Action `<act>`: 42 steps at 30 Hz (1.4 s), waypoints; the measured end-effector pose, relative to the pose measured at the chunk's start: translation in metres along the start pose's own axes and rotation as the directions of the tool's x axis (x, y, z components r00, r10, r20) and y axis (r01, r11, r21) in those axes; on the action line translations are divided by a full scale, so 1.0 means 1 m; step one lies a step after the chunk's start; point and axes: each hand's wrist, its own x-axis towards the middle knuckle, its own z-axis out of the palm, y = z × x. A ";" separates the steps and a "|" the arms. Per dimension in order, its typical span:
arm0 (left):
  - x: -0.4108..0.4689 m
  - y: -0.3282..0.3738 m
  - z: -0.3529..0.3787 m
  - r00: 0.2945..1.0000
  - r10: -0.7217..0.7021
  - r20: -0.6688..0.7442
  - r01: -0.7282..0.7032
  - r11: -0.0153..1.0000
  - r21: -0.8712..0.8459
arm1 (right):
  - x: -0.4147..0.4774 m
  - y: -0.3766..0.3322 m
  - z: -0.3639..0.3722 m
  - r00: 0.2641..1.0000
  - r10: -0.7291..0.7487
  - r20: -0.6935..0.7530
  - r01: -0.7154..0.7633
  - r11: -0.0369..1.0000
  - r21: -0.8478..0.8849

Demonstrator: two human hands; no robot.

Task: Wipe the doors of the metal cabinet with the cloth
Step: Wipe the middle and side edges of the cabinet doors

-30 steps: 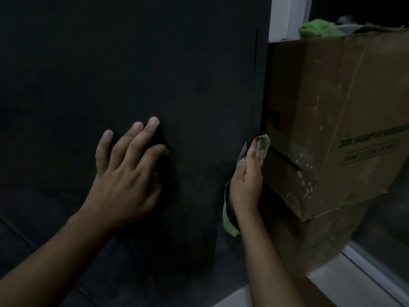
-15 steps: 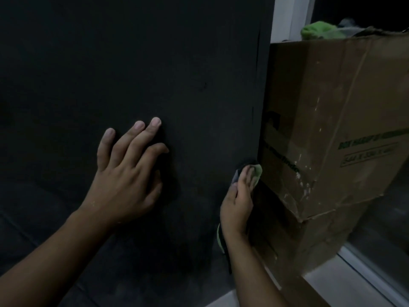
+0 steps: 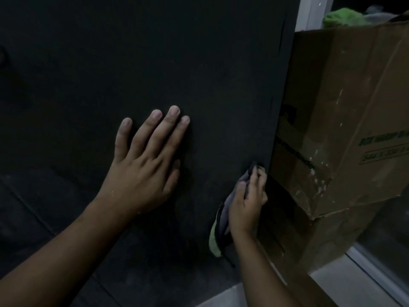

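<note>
Black cabinet door (image 3: 155,52) fills most of the head view, matte and dark. A thin vertical seam runs just inside its right edge. Lighting is poor and no surface detail can be made out on it.

Worn cardboard box (image 3: 345,107) stands just beside the door's right edge. It has white flecks on its face, a torn lower corner and green print on the right side that is too blurred to read. A second carton sits under it, in shadow.

Pale floor (image 3: 332,284) shows at the bottom right, with a light rail or frame strip running along it.

Left hand (image 3: 143,173): palm flat on the door around mid-height, fingers straight and slightly spread, holding nothing.

Right hand (image 3: 247,200): fingers curled round the cloth (image 3: 222,220), pressing it to the door low down, right at the door's right edge next to the box.

The cloth is grey with a green side. One end is bunched under the fingertips at the door edge. The rest hangs down below the wrist, against the door.

A green bundle of fabric (image 3: 336,17) lies on top of the box at the upper right, partly out of frame.
</note>
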 end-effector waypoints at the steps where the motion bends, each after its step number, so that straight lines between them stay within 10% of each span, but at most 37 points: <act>1: 0.000 0.000 0.000 1.000 0.001 0.002 -0.001 1.000 0.001 | -0.007 -0.001 0.004 0.998 0.061 -0.008 -0.061 0.998 0.012; 6: 0.000 0.001 0.003 1.000 -0.006 0.005 0.006 1.000 -0.019 | -0.027 -0.036 0.021 0.953 -0.302 0.008 0.301 0.952 0.049; 10: 0.000 -0.001 -0.001 1.000 0.009 0.009 -0.009 0.999 -0.042 | -0.062 -0.049 0.038 0.607 -0.720 0.337 0.772 0.634 -0.035; 15: -0.006 -0.021 -0.017 0.990 0.128 0.067 -0.120 0.986 -0.112 | -0.075 -0.045 0.037 0.473 -0.806 0.356 0.848 0.526 0.064; 17: -0.012 -0.039 -0.026 0.980 0.177 0.095 -0.164 0.978 -0.130 | -0.059 -0.046 0.037 0.535 -0.795 0.286 0.822 0.567 0.041; 20: -0.029 -0.071 -0.043 0.973 0.183 0.143 -0.173 0.982 -0.081 | -0.039 -0.059 0.043 0.816 -0.576 0.045 0.577 0.817 -0.002; 24: -0.055 -0.106 -0.067 0.982 0.087 0.165 -0.079 0.995 -0.055 | -0.046 -0.093 0.053 0.916 -0.397 -0.047 0.400 0.913 0.086; 27: -0.072 -0.129 -0.082 0.988 0.006 0.154 0.003 0.998 -0.057 | -0.070 -0.123 0.062 0.868 -0.494 0.045 0.489 0.868 0.082; 32: -0.088 -0.160 -0.105 0.980 -0.198 -0.027 0.198 0.980 -0.022 | -0.118 -0.136 0.074 0.505 -0.815 0.286 0.839 0.541 0.060; 35: -0.096 -0.180 -0.112 0.955 -0.287 -0.078 0.286 0.958 -0.021 | -0.120 -0.123 0.076 0.406 -0.861 0.304 0.898 0.438 0.040; 42: -0.085 -0.213 -0.098 0.935 -0.220 -0.277 0.239 0.970 0.035 | -0.126 -0.157 0.091 0.688 -0.716 0.122 0.714 0.697 0.065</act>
